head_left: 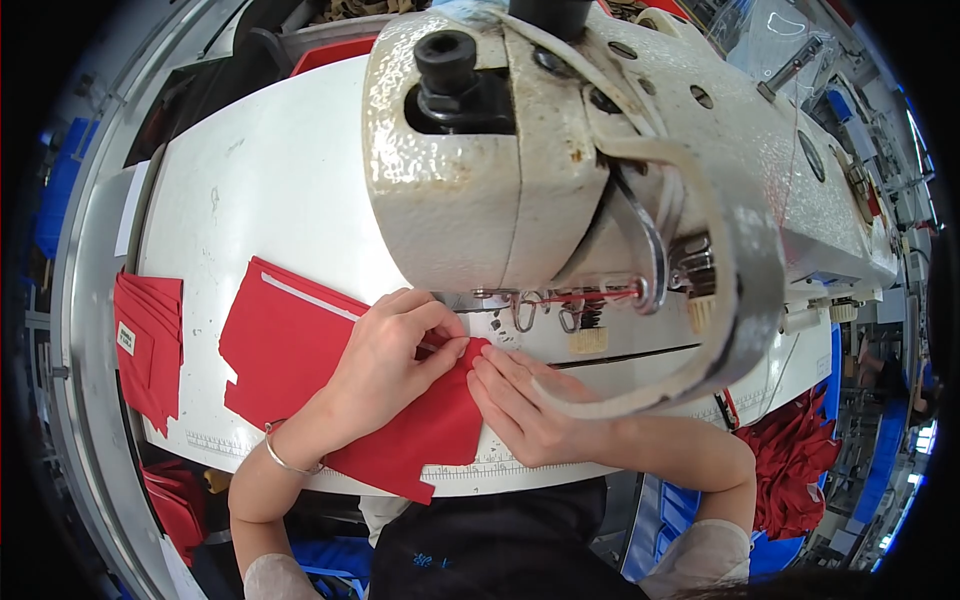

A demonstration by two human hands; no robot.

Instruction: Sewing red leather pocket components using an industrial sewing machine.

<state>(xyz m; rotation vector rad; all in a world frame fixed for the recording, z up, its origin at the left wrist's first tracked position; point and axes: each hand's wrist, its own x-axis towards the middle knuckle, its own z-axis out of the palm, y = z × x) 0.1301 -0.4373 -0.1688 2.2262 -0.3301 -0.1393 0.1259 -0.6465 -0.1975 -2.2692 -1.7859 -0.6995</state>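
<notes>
A red fabric piece (285, 345) with a white strip along its far edge lies on the white table of a sewing machine. My left hand (395, 345) rests over it and pinches the cloth's edge between thumb and forefinger. Beside it, my right hand (525, 405) is closed on the same edge, its fingertips nearly meeting the left ones. The cloth hangs slightly past the table's front edge below my hands. Just beyond my fingers is the machine's needle area, with red thread (590, 296) running through metal guides.
The white sewing machine head (440, 200) fills the far middle, and its curved guard (735, 300) reaches over my right forearm. A stack of red pieces (150, 350) lies at the left edge. More red cloth (790, 465) is heaped in a blue bin at the right.
</notes>
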